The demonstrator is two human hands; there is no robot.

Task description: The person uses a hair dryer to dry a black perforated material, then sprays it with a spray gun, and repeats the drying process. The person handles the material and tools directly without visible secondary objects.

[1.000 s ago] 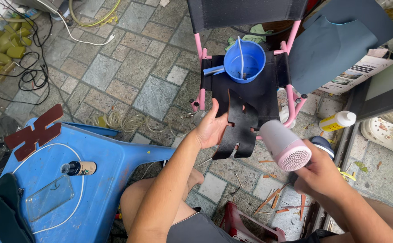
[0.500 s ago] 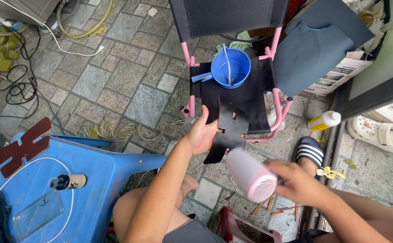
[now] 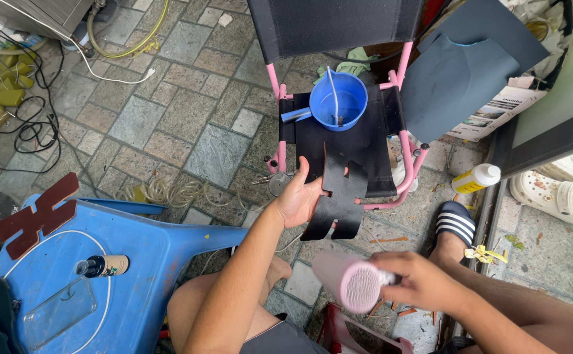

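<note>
Down and inward swings the pink cylindrical hair dryer (image 3: pixel 355 283), its grille now facing the camera, gripped in the right hand (image 3: pixel 424 282); left hand (image 3: pixel 297 196) pinches the black notched rubber cut-out sheet (image 3: pixel 339 196) just above, before the pink-framed folding chair (image 3: pixel 345 124); blue plastic ladle (image 3: pixel 335 101) beyond.

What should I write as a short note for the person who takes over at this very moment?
Left hand: holds the black cut-out sheet by its left edge, flat over the front of the pink folding chair.
Right hand: grips the pink hair dryer; its round grille faces the camera, away from the sheet.
Nearby: blue bowl on the chair seat; a brown cut-out piece and a small bottle on the blue stool; yellow glue bottle on the ground.
Done: black sheet is cut to shape.
Left: cannot tell from this view.
</note>
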